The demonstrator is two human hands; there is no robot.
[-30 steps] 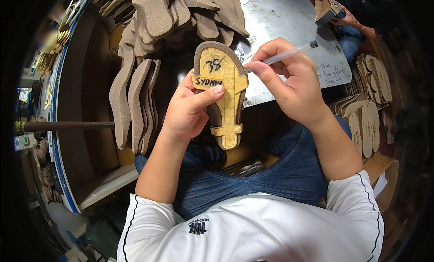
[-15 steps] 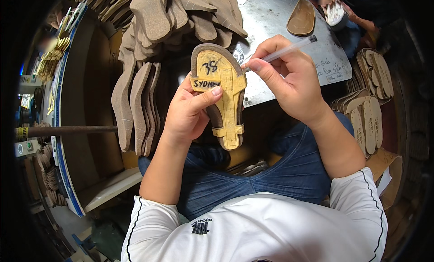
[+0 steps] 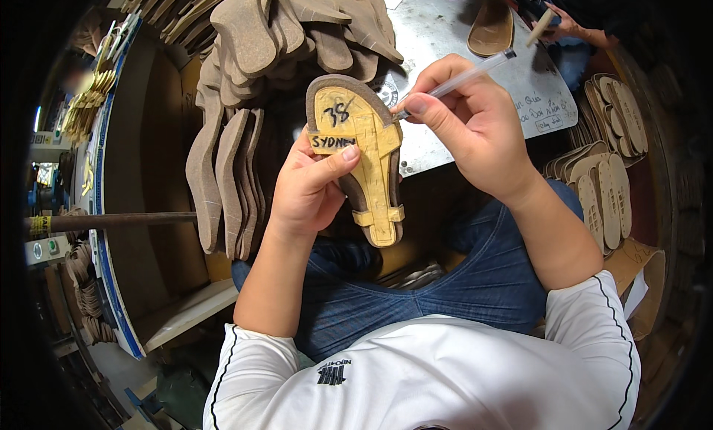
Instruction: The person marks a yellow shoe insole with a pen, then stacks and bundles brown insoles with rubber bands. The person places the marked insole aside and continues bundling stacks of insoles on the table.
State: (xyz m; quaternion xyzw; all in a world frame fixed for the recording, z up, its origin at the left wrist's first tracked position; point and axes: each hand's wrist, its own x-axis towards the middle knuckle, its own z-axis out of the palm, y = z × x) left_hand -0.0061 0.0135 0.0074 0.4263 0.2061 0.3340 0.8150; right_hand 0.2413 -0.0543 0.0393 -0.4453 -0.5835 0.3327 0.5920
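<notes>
My left hand [image 3: 310, 185] grips a brown shoe footbed [image 3: 315, 96] from the side, its thumb pressed over a yellow template [image 3: 369, 163]. The template lies flat on the footbed and carries black handwriting; side tabs wrap the footbed's edges, and a brown rim shows around the toe. In my right hand [image 3: 468, 125] is a clear-barrelled pen [image 3: 474, 73], pinched between thumb and fingers. Its tip meets the right edge of the template near the toe end. The left fingers are mostly hidden behind the footbed.
Brown footbeds [image 3: 249, 36] are heaped at the back left, with more standing on edge [image 3: 215, 181] below them. A metal table [image 3: 438, 151] holds a single brown insole [image 3: 492, 29]. Pale insoles [image 3: 610, 196] are stacked at the right. Another person's hand [image 3: 561, 21] holds a tool handle at the upper right.
The pen tip has shifted slightly down along the template's edge, and the footbed has tilted a little. At the upper right, the other person's hand now shows a handle where a pale shoe part was.
</notes>
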